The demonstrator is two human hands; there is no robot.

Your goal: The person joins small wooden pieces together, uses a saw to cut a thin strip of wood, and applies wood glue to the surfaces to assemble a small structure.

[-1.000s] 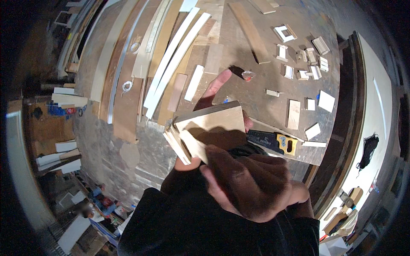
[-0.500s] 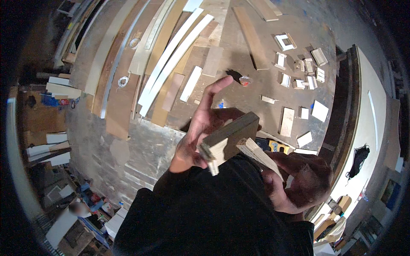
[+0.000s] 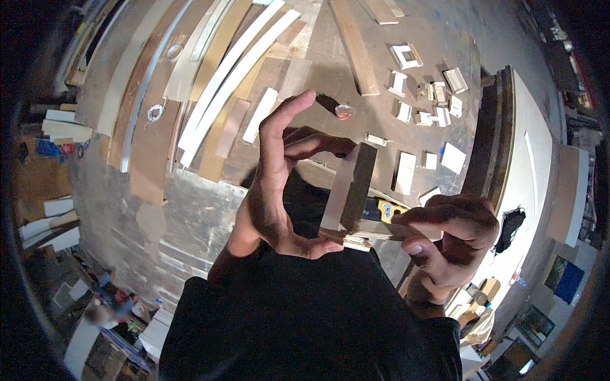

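Observation:
My left hand [image 3: 268,190] is closed on a small wooden block [image 3: 351,184], with the thumb at its lower end and bent fingers at its upper end. Its index finger sticks out free. The block stands nearly upright in view, with thin pale pieces at its bottom. A short wooden strip [image 3: 381,230] is pinched between the thumb and fingers of my right hand [image 3: 454,238]. The strip's left end meets the block's lower part; whether they are joined, I cannot tell.
Beyond my hands, the worktop [image 3: 210,222] bears long boards [image 3: 219,105] on the left and several small wooden assemblies [image 3: 438,95] on the right. A yellow-and-black tool [image 3: 389,209] lies behind the block. Black netting [image 3: 510,230] rests on a pale panel at right.
The block has turned from slanted to nearly upright. My right hand has swung the strip from a diagonal to nearly level, its end now at the block's lower part. The whole view has shifted slightly.

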